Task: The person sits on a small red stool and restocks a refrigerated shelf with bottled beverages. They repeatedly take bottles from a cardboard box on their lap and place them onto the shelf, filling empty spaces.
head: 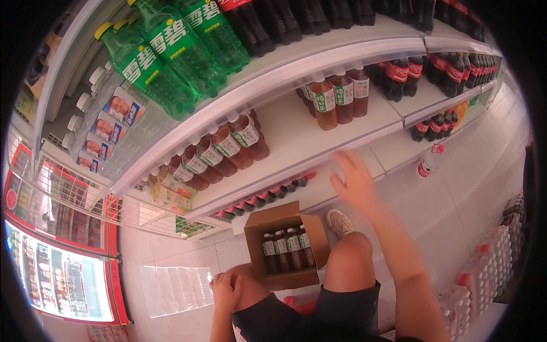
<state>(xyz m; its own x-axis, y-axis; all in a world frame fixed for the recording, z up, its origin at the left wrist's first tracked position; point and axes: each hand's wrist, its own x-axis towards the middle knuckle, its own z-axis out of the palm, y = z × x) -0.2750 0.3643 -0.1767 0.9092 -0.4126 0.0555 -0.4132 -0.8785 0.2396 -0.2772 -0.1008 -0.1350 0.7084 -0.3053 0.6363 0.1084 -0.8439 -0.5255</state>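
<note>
My right hand (351,177) is blurred and raised at the front edge of the lower shelf, fingers apart, holding nothing. On my knee lies my left hand (225,287), fingers bent, with nothing seen in it. Between my legs an open cardboard box (295,280) holds several bottles of brown tea (282,252) with dark caps. Tea bottles with pale caps stand on the shelf in two groups, a row to the left (228,147) and a cluster (337,100) farther right, with bare white shelf board (290,128) between them.
Green soda bottles (171,55) and cola bottles fill the shelf above. A wire basket (98,205) juts out at left, near lit drink coolers (64,273). A bottle with a red cap (429,162) stands on the floor. Wrapped bottle packs (483,273) are at right.
</note>
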